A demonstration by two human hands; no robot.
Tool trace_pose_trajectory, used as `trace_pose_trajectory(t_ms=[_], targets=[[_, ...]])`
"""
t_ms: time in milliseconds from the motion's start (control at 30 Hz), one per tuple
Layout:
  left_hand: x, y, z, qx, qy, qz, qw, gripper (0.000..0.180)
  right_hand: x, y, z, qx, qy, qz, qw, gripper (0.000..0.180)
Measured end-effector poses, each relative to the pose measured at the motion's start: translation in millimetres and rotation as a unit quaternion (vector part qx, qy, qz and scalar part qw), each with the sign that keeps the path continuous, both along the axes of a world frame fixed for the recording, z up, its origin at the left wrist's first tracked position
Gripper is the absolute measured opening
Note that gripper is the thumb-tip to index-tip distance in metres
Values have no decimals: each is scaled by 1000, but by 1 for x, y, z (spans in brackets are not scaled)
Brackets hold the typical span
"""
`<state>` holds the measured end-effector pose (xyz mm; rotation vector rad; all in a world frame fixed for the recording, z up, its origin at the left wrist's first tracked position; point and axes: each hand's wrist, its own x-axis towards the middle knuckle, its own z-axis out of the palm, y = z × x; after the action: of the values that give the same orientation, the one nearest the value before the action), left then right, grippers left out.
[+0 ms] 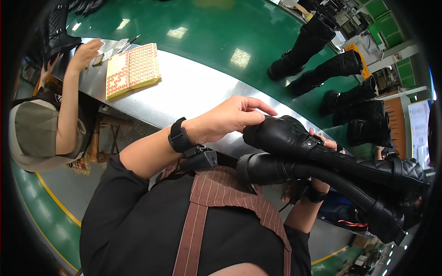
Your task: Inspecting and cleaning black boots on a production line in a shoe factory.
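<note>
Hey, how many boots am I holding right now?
2: the upper boot, with your left hand at its end and your right hand partly hidden behind it, and the lower boot, closer to your body. Any others underneath could be hidden.

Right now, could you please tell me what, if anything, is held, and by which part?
The right hand holds the upper black boot near its buckle; the left hand touches its foot end.

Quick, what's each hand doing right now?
Left hand: fingers bent at the toe of the upper black quilted-leather boot; whether it grips cannot be told.
Right hand: mostly hidden, apparently closed around that boot's ankle.
</note>
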<state>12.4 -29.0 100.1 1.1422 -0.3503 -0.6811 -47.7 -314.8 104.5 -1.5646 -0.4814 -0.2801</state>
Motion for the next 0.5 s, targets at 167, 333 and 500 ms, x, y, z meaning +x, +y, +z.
trace_pose_trajectory(t_ms=[167, 333, 500], targets=[[-8, -4, -8, -94, -16, 0, 995, 55, 1, -4, 1, 21, -25, -1, 999, 34], [-13, -3, -5, -120, -89, -23, 988, 57, -5, -5, 1, 22, -51, -41, 998, 34], [-7, -2, -4, -65, -45, -2, 997, 44, -3, -13, 2, 30, -37, 52, 998, 33]])
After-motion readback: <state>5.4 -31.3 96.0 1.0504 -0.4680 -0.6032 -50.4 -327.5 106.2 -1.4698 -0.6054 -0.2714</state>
